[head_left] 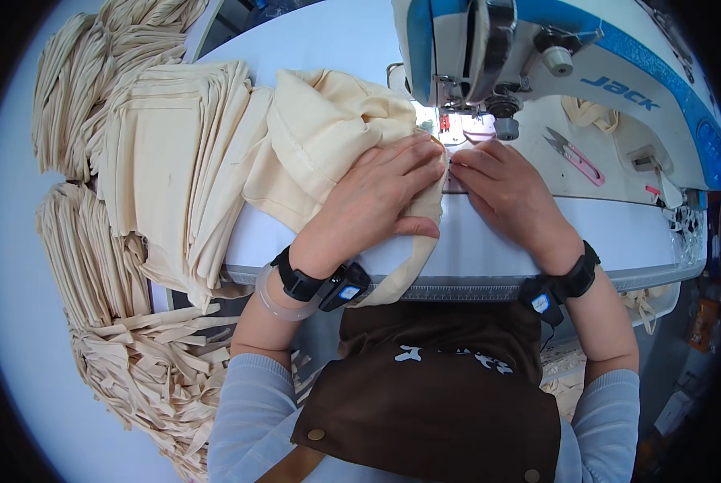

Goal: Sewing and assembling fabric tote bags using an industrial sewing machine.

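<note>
front: sewing machine head (pixel 489 56) blocks | left: stacked fabric (pixel 175 161) (tall)

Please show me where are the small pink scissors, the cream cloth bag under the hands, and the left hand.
pink scissors (pixel 576 157), head view, on the handle.
cream cloth bag (pixel 328 129), head view, on its folded body.
left hand (pixel 376 193), head view, on its back.

Two hands (pixel 376 197), one sewing machine (pixel 586 72), one pair of snips (pixel 574 153), two wrist devices (pixel 340 286).

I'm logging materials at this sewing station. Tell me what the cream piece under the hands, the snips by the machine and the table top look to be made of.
Cream piece: woven cotton-like cloth, matte; it folds softly, probably canvas. Snips: bright metal blades, pink grip that looks plastic. Table top: smooth white surface, faint sheen, likely laminate; cannot confirm.
</note>
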Available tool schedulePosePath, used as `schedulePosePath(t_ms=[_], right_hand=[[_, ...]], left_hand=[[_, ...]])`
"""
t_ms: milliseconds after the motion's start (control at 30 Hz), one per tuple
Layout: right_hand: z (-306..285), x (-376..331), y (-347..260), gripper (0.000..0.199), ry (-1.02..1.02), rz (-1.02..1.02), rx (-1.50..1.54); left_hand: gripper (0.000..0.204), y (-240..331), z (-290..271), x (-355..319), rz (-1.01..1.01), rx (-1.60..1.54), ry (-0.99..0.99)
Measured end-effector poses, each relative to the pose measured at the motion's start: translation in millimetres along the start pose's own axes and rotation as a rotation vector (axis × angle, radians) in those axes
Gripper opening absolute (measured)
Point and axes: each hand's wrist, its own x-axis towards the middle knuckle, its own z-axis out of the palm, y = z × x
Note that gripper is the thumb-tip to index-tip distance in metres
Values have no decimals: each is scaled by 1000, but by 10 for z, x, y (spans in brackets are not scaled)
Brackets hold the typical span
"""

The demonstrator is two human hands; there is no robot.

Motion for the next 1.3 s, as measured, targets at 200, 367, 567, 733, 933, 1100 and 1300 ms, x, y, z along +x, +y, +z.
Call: schedulePosePath(t_ms=[200, 367, 567, 733, 933, 1100, 1300], right_hand=[[11, 53, -29, 41, 4, -18, -4], [17, 57, -32, 42, -5, -17, -31], [31, 59, -38, 43, 6, -30, -28], [16, 34, -63, 49, -16, -6, -30], [-14, 43, -90, 58, -32, -40, -78], [-13, 28, -97, 58, -54, -41, -123], [4, 30, -88, 56, -51, -50, -147]], left_hand=[[79, -50, 13, -53, 4, 10, 25], [78, -119, 41, -56, 15, -29, 30], [77, -134, 61, -85, -1, -52, 40], [76, -118, 54, -74, -3, -29, 16], [76, -114, 52, -73, 1, -29, 32], [76, -74, 42, -46, -8, 14, 18], [77, -38, 58, -41, -6, 82, 12]])
